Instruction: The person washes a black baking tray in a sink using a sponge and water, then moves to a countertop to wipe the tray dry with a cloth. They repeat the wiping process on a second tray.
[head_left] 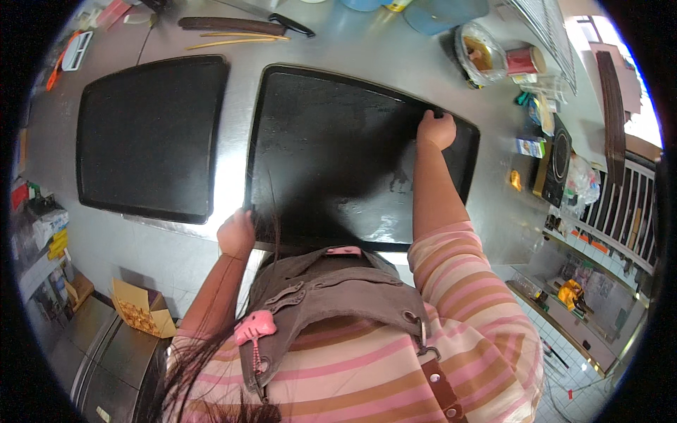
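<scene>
A large black baking tray (324,155) lies on the metal table in front of me, with glossy wet-looking streaks on its surface. My left hand (238,233) is closed at the tray's near left rim. My right hand (437,130) is a fist over the far right part of the tray, close to its far rim. A small dark piece shows past its fingers, but what it belongs to is hidden. To the left lies a second black tray (148,137), apart from both hands.
A black-handled knife (293,24) and thin wooden sticks (236,41) lie beyond the trays. A plastic-lined tub (481,56) and red cup (525,60) stand far right, near a black cooktop (555,158). An open cardboard box (143,308) sits low at left.
</scene>
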The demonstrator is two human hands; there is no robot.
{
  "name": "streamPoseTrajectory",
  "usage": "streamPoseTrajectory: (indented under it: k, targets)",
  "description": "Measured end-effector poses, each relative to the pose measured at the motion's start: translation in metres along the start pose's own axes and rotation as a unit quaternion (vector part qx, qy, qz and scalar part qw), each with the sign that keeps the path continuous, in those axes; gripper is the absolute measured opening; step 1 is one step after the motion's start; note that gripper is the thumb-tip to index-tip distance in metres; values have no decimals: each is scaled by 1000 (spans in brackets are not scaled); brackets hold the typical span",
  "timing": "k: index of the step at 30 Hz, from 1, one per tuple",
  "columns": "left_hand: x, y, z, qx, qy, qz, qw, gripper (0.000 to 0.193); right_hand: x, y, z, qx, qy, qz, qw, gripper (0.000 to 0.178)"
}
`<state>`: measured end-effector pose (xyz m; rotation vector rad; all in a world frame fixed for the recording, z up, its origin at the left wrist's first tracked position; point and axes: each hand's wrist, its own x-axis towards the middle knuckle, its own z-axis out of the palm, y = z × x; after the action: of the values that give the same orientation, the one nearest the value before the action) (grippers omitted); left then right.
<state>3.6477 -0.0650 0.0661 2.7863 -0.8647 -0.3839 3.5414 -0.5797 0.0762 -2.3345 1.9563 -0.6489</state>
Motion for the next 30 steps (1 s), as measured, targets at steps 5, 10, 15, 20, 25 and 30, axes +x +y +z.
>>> streamPoseTrajectory:
  k: [5,10,15,20,25,30]
  targets:
    - [6,9,-13,-41,-33,-17,998,23,-69,-113,6,6,-62,-182,981,25]
    - [7,7,-16,-60,-31,-5,998,26,-141,-207,22,110,-96,-351,925,17]
    - [6,6,-12,-79,6,4,997,26,-175,-276,31,199,-113,-355,906,19]
    - [5,2,-7,-83,44,34,995,25,-164,-260,33,238,-161,-385,877,16]
    - [4,4,-7,-87,46,30,995,22,-174,-221,-1,244,-314,-518,757,23]
    - [5,4,-9,-75,36,24,996,22,-224,-178,-30,247,-337,-580,700,21]
